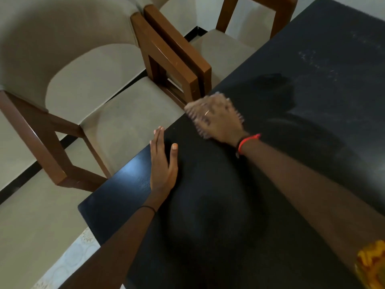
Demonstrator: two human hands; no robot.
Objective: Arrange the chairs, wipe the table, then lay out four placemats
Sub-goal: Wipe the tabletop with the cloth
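Note:
My right hand (216, 119), blurred by motion, lies flat on a pale wiping cloth (192, 113) whose edges show around the fingers, at the black table's (229, 205) left edge. My left hand (163, 163) rests flat and open on the table top nearer to me, fingers straight, beside the same edge. Two beige chairs with brown wooden frames stand side by side along that edge: the near chair (125, 113) and the far chair (220, 46), their armrests touching.
Pale dusty streaks (320, 61) mark the table's far right part, with a darker patch (273, 84) just beyond my right hand. A yellow-orange patterned fabric (373, 265) shows at the bottom right. Beige tiled floor (31, 215) lies to the left.

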